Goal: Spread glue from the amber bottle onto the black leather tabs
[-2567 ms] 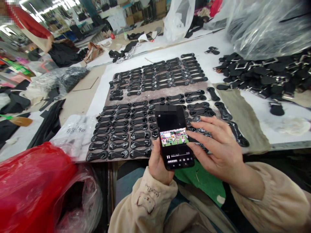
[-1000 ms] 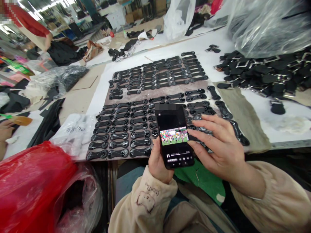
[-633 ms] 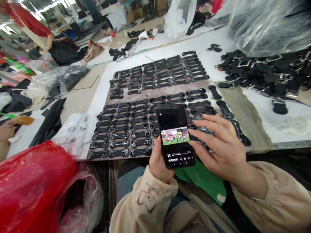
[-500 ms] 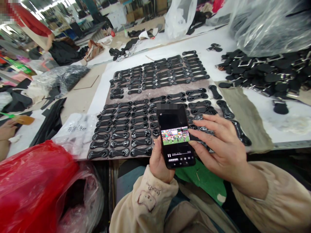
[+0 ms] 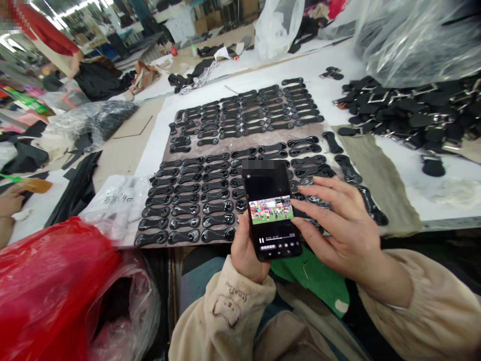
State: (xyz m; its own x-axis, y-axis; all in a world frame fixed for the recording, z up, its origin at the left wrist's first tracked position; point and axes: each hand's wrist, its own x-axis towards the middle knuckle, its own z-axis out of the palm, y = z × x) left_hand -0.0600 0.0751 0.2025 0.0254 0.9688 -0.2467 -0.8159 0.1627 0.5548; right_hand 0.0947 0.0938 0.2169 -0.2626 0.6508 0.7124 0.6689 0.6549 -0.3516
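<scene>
A black smartphone is held upright in my left hand, with the thumb along its left edge and the other fingers hidden behind it. A video of people on a green field plays across the middle of its screen. My right hand is at the phone's right edge, fingers apart and curved, the fingertips by the edge; whether they touch it I cannot tell. Behind the phone, rows of glossy black strap pieces with rounded ends lie on a brownish board.
Black tabs with metal buckles are heaped at the right, beneath a clear plastic bag. A red plastic bag is at lower left. Another person's hand with an orange-ended tool shows at the left edge.
The video picture has changed slightly and its time counter has advanced. Both of my hands and the phone stay in nearly the same place.
</scene>
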